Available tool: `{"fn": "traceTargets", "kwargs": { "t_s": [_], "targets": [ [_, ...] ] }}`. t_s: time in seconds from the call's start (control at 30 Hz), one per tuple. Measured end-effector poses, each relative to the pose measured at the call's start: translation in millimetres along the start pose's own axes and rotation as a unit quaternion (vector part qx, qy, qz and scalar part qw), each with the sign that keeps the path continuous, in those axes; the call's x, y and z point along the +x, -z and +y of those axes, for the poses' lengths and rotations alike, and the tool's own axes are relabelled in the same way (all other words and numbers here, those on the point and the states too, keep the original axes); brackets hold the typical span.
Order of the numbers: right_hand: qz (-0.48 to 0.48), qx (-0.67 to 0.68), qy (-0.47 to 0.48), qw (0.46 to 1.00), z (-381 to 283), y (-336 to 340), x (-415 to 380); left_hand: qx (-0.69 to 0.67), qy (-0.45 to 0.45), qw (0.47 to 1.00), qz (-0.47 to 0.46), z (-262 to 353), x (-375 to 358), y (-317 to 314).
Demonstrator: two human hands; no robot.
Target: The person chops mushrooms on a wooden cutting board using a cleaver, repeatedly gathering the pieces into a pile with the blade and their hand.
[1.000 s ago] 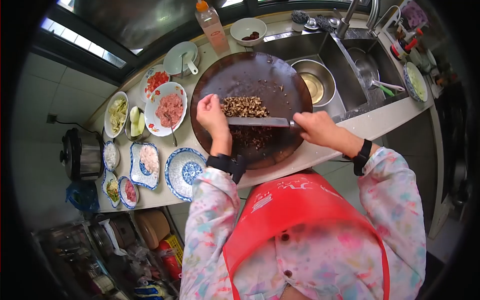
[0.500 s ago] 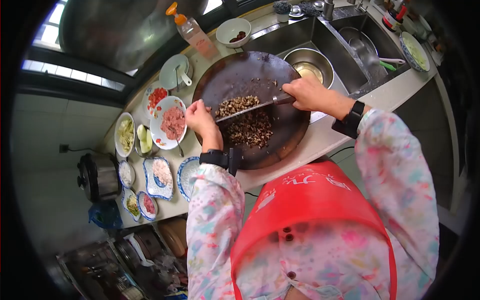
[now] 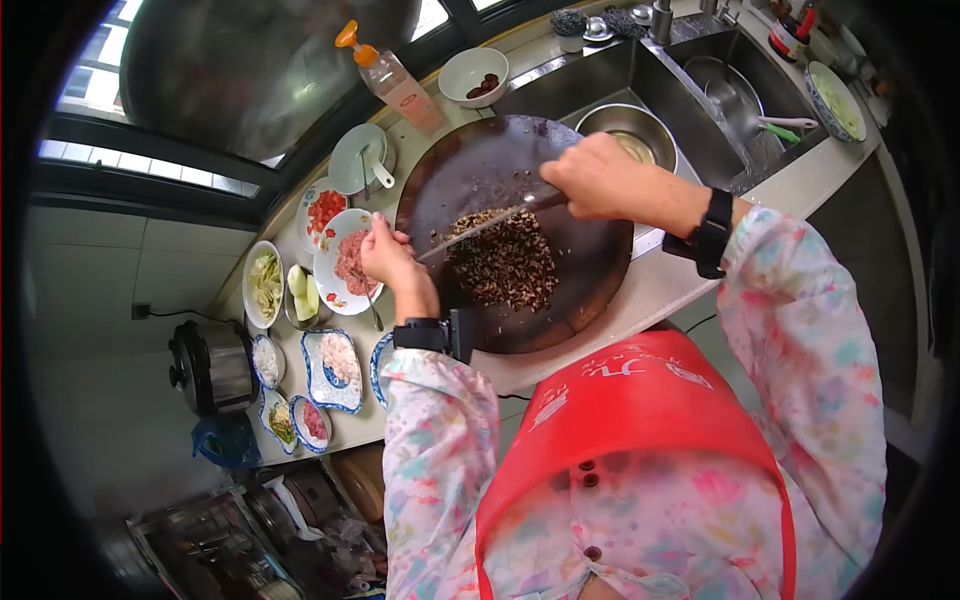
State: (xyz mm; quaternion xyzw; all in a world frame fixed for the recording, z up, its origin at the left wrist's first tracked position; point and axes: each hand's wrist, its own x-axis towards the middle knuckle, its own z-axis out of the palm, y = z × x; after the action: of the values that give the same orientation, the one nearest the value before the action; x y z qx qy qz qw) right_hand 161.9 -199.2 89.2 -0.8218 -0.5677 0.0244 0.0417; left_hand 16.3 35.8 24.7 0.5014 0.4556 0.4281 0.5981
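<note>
My right hand (image 3: 598, 178) grips the handle of a knife (image 3: 478, 234), whose blade slants down to the left over a round, dark chopping board (image 3: 590, 275). Beneath and around the blade lies a heap of finely chopped brown food (image 3: 512, 268), perhaps mushrooms. My left hand (image 3: 395, 258) is closed at the far tip of the blade, its fingers curled and thumb raised. Whether it grips the tip is hidden. Just left of that hand stands a flowered bowl of minced meat (image 3: 352, 262) with a spoon in it.
A soap bottle (image 3: 405, 95) and a white bowl (image 3: 474, 80) stand behind the board. To the right, a steel basin (image 3: 655, 130) sits by the sink (image 3: 570, 85). Several dishes of cut food, including a dish of chopped red pieces (image 3: 322, 212), fill the left counter. A black cooker (image 3: 215, 365) stands beyond.
The knife has shifted over the heap, and the chopped food now sits more together below the blade. My right hand has moved slightly left. The view has shifted a little.
</note>
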Motion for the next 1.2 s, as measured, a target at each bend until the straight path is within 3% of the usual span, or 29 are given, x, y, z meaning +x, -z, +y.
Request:
{"fn": "traceTargets", "kwargs": {
  "t_s": [0.13, 0.2, 0.27, 0.33, 0.5, 0.53, 0.6, 0.67, 0.73, 0.8, 0.87, 0.9, 1.0, 1.03, 1.2],
  "targets": [
    [-0.033, -0.005, 0.013, 0.999, 4, -19, 7, 0.026, 0.020, 0.999, 0.037, -31, 16, -2],
    [0.013, 0.061, -0.048, 0.997, 4, -54, -15, 0.064, -0.168, 0.983, 0.045, -26, -4, -15],
    [0.015, 0.056, -0.046, 0.997, 9, -54, -9, 0.058, -0.135, 0.989, 0.028, -31, 11, -8],
    [-0.040, 0.036, -0.045, 0.998, 6, -25, 1, 0.044, -0.037, 0.998, 0.010, -24, 24, -8],
    [-0.010, 0.036, -0.033, 0.999, -4, -29, 20, 0.026, 0.008, 1.000, -0.014, -29, 49, 1],
    [-0.025, 0.034, -0.050, 0.998, -4, -40, 18, 0.027, 0.009, 0.999, -0.014, -28, 49, -4],
    [-0.038, 0.053, -0.059, 0.996, -3, -55, 8, 0.082, -0.133, 0.988, 0.013, -33, 41, -10],
    [-0.025, 0.048, -0.043, 0.998, 6, -52, 13, 0.070, -0.107, 0.992, -0.007, -30, 43, -4],
    [-0.037, 0.058, -0.046, 0.997, 6, -18, 18, 0.044, 0.018, 0.998, -0.039, -16, 38, 2],
    [-0.060, 0.026, 0.005, 0.998, -1, 3, 13, 0.047, 0.049, 0.996, -0.050, -14, 22, 12],
    [-0.074, 0.020, -0.010, 0.997, -4, -10, 4, 0.061, 0.011, 0.998, 0.010, -35, 10, 15],
    [-0.081, 0.011, -0.027, 0.996, -1, -17, 0, 0.115, -0.072, 0.989, 0.059, -42, 5, 9],
    [-0.041, 0.050, -0.051, 0.997, 10, -53, -13, 0.138, -0.128, 0.981, 0.044, -21, -11, -10],
    [-0.042, 0.062, -0.056, 0.996, 10, -42, -8, 0.125, -0.063, 0.990, -0.010, -21, 4, -7],
    [-0.093, 0.025, -0.023, 0.995, -9, -2, -13, 0.061, 0.037, 0.997, -0.024, -20, -6, 17]
  ]
}}
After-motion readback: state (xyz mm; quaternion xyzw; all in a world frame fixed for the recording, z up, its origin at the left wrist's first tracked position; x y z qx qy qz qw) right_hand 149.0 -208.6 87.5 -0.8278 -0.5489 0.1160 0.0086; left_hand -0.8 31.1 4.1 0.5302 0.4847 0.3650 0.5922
